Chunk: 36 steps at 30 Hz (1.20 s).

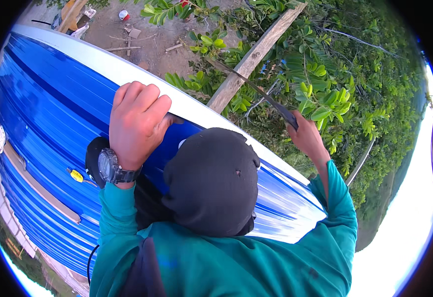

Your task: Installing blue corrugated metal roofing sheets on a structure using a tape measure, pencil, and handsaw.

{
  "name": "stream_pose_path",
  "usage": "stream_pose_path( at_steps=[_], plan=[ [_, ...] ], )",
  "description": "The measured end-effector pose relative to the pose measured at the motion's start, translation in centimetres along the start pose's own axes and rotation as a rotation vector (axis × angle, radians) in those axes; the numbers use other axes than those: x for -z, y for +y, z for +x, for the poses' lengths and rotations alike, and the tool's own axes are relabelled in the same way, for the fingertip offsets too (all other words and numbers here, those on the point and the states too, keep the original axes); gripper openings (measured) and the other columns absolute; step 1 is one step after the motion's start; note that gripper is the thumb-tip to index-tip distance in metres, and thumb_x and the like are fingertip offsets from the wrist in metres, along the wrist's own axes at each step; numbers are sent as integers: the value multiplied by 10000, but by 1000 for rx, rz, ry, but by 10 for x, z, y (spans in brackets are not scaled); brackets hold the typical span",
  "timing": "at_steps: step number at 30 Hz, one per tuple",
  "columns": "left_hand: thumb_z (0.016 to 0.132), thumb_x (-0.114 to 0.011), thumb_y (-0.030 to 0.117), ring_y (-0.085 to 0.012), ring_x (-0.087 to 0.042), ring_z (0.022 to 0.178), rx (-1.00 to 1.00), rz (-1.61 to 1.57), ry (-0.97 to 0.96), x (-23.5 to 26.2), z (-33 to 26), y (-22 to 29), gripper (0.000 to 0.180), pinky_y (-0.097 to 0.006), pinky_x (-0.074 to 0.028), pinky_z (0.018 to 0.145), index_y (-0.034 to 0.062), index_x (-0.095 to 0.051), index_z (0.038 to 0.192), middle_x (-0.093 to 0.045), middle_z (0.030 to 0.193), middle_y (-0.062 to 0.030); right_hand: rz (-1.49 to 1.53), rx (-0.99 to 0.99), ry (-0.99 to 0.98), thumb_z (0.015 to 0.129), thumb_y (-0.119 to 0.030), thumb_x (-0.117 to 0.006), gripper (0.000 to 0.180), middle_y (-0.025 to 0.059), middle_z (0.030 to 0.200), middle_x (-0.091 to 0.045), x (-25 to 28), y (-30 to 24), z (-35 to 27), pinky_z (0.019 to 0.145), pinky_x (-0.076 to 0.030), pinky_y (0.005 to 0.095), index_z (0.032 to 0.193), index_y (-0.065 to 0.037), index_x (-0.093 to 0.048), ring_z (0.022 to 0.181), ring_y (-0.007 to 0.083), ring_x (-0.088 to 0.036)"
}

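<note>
The left hand (137,123) is clamped over the white upper edge of the blue ribbed metal roof (48,114), which bears a small yellow oval sticker (77,175) lower down, while the right hand (306,136) grips a long dark blade (256,89) pointing up across a wooden post (251,59) among green bushes (335,89).

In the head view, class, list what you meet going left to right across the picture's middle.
Blue corrugated sheet → wristwatch → left hand → black cap → wooden post → right hand on a long blade → green bushes.
</note>
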<state>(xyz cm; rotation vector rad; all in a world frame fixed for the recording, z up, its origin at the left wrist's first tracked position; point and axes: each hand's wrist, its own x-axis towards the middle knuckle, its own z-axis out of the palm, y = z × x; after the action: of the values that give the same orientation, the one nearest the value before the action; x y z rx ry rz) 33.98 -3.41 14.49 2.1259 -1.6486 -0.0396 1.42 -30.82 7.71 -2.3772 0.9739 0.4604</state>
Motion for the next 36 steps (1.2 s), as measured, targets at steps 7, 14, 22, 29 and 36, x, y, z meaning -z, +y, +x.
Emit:
stream_pose_path(
  at_steps=[7, 14, 22, 29, 36],
  plan=[
    [603, -847, 137, -279, -551, 867, -44, 19, -19, 6, 21, 5, 330, -427, -458, 873, 88, -602, 820, -502, 847, -58, -8, -13, 77, 916, -207, -674, 420, 259, 830, -696, -23, 19, 35, 697, -529, 512, 1291, -51, -569, 767, 452, -693],
    [633, -832, 140, -272, -560, 880, -33, -18, -18, -2, 7, -6, 305, -425, -457, 872, 100, -594, 820, -518, 859, -49, -108, 40, 30, 925, -252, -662, 413, 260, 859, -701, -54, -8, 85, 726, -544, 539, 1290, -81, -572, 821, 501, -676],
    [644, -801, 87, -268, -565, 886, -37, 33, 2, 1, 19, 1, 267, -421, -462, 874, 97, -609, 830, -542, 877, -39, -33, -34, -12, 930, -196, -637, 349, 234, 783, -695, 23, -2, -18, 696, -548, 551, 1232, -35, -567, 735, 485, -675],
    [643, -790, 70, -260, -574, 898, -58, -16, 4, -5, 8, -9, 274, -416, -462, 879, 102, -628, 861, -575, 918, -29, -67, 51, 53, 911, -201, -627, 302, 298, 879, -688, -63, -25, 112, 756, -530, 601, 1163, -49, -560, 844, 517, -663],
    [639, -805, 115, -255, -569, 884, -21, 41, -19, 6, 11, 0, 268, -416, -461, 879, 104, -618, 831, -548, 871, -32, -58, -74, -66, 932, -168, -640, 294, 201, 742, -680, 58, -16, -53, 677, -530, 537, 1207, -79, -581, 726, 444, -687]
  ],
)
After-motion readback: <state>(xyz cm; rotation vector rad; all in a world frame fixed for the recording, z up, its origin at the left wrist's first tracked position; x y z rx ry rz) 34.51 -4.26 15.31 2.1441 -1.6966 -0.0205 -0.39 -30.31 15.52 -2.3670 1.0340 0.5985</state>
